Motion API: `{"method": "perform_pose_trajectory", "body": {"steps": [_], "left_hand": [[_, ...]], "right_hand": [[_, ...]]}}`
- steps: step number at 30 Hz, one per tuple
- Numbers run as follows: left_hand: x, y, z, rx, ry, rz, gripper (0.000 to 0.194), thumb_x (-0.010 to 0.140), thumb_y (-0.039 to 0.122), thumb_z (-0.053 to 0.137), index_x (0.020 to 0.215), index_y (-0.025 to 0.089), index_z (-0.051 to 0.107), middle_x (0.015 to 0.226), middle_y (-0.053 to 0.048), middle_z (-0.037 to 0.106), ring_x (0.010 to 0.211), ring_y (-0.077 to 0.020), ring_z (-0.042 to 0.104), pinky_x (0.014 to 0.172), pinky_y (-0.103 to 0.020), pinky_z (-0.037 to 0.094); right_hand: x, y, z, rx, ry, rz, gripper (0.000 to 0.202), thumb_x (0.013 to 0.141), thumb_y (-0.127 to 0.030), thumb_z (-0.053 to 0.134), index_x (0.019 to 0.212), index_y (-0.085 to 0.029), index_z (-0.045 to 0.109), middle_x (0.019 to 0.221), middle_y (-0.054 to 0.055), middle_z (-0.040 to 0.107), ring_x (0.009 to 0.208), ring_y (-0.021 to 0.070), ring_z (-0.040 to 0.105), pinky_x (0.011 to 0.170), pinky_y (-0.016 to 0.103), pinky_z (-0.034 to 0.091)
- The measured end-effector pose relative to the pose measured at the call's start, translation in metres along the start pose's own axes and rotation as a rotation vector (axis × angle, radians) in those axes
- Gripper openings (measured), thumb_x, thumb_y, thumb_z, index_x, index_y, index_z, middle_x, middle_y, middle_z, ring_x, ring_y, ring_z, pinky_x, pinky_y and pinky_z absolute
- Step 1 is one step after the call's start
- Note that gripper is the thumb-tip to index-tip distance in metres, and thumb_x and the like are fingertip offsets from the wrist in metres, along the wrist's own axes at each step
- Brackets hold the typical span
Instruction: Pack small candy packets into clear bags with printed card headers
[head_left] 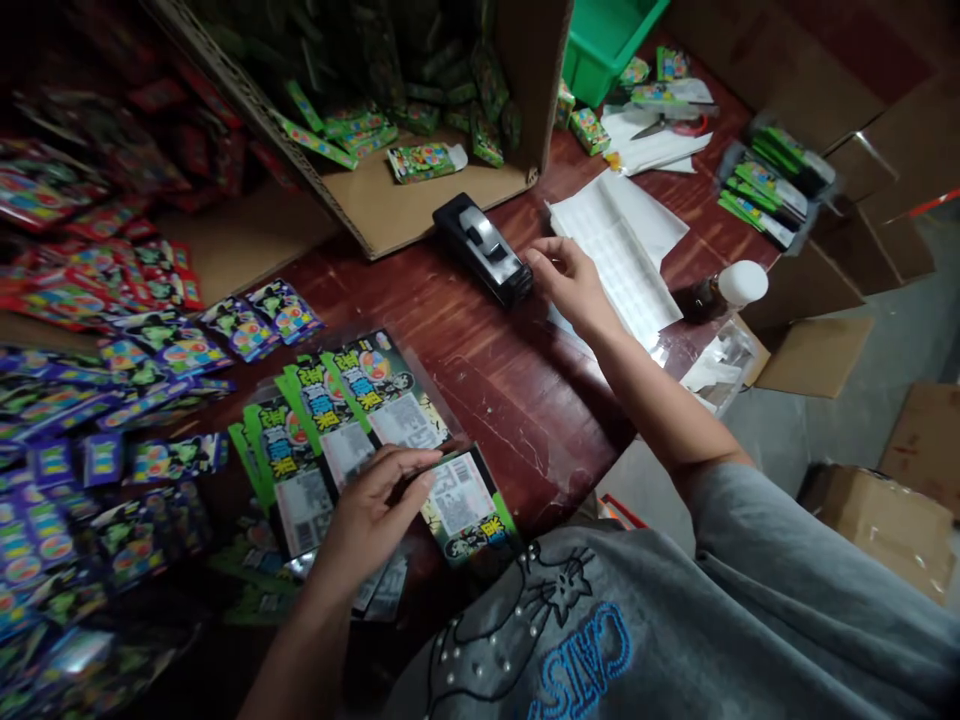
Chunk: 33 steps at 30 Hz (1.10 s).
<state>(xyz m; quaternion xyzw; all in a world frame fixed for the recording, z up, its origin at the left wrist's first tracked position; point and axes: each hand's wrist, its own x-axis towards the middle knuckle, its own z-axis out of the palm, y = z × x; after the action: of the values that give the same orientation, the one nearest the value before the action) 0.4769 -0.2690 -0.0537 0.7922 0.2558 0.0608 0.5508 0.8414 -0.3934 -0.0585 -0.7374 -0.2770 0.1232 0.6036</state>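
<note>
My left hand point(382, 505) pinches the upper corner of a flat printed packet point(465, 505), black and green with a white barcode panel. The packet lies by the table's front edge, below my chest. Beside that hand, several similar packets point(330, 400) overlap in a fanned stack. My right hand point(574, 285) is at the near end of a black desk tool with a shiny top point(484, 245), which looks like a tape dispenser. Its thumb and forefinger are pressed together there. I cannot make out what, if anything, lies between them.
An open cardboard box point(352, 205) with small green boxes stands ahead. Purple packets point(172, 340) and red packets point(97, 270) are heaped at left. White sheets point(619, 255), a white-capped bottle point(739, 285), scissors point(686, 125) and a green bin point(607, 50) are at right.
</note>
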Motion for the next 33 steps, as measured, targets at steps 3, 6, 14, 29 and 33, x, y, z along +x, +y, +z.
{"method": "perform_pose_trajectory", "body": {"steps": [3, 6, 14, 29, 33], "left_hand": [[0.000, 0.004, 0.000, 0.089, -0.016, 0.092, 0.018, 0.097, 0.039, 0.068, 0.098, 0.028, 0.081, 0.098, -0.002, 0.071, 0.092, -0.0180, 0.071, 0.086, -0.029, 0.058], [0.000, 0.004, 0.000, 0.100, -0.001, 0.134, 0.015, 0.097, 0.039, 0.069, 0.095, 0.028, 0.079, 0.101, -0.002, 0.072, 0.094, -0.0183, 0.072, 0.088, -0.029, 0.058], [0.012, -0.007, 0.002, 0.351, -0.006, 0.223, 0.021, 0.101, 0.047, 0.064, 0.105, 0.030, 0.076, 0.106, -0.001, 0.079, 0.100, -0.0230, 0.074, 0.095, -0.034, 0.054], [-0.006, 0.013, 0.022, 0.408, 0.241, 0.185, 0.028, 0.102, 0.042, 0.065, 0.121, 0.026, 0.079, 0.129, -0.008, 0.078, 0.124, -0.0297, 0.070, 0.115, -0.047, 0.050], [-0.008, 0.051, 0.033, 0.136, 0.313, 0.121, 0.037, 0.101, 0.045, 0.070, 0.134, 0.028, 0.074, 0.142, -0.008, 0.073, 0.132, -0.0281, 0.069, 0.120, -0.048, 0.051]], "right_hand": [[-0.002, 0.003, -0.010, -0.088, -0.012, -0.072, 0.051, 0.100, -0.070, 0.065, 0.112, -0.021, 0.066, 0.108, 0.006, 0.073, 0.098, 0.0193, 0.068, 0.093, 0.035, 0.058], [-0.015, 0.002, -0.040, -0.437, 0.009, -0.120, 0.038, 0.104, -0.057, 0.063, 0.113, -0.021, 0.069, 0.115, 0.010, 0.073, 0.104, 0.0235, 0.067, 0.103, 0.043, 0.055], [-0.017, 0.021, -0.132, -1.120, 0.176, 0.234, 0.064, 0.102, -0.052, 0.061, 0.150, -0.011, 0.055, 0.152, 0.030, 0.057, 0.137, 0.0464, 0.051, 0.111, 0.069, 0.044], [-0.022, 0.010, -0.154, -1.070, 0.303, 0.251, 0.029, 0.107, -0.032, 0.054, 0.118, -0.016, 0.075, 0.116, 0.019, 0.080, 0.114, 0.0344, 0.074, 0.103, 0.050, 0.053], [-0.074, -0.048, -0.104, -0.874, 0.232, -0.217, 0.027, 0.111, -0.030, 0.047, 0.115, -0.021, 0.072, 0.131, 0.014, 0.078, 0.121, 0.0275, 0.075, 0.100, 0.043, 0.058]]}}
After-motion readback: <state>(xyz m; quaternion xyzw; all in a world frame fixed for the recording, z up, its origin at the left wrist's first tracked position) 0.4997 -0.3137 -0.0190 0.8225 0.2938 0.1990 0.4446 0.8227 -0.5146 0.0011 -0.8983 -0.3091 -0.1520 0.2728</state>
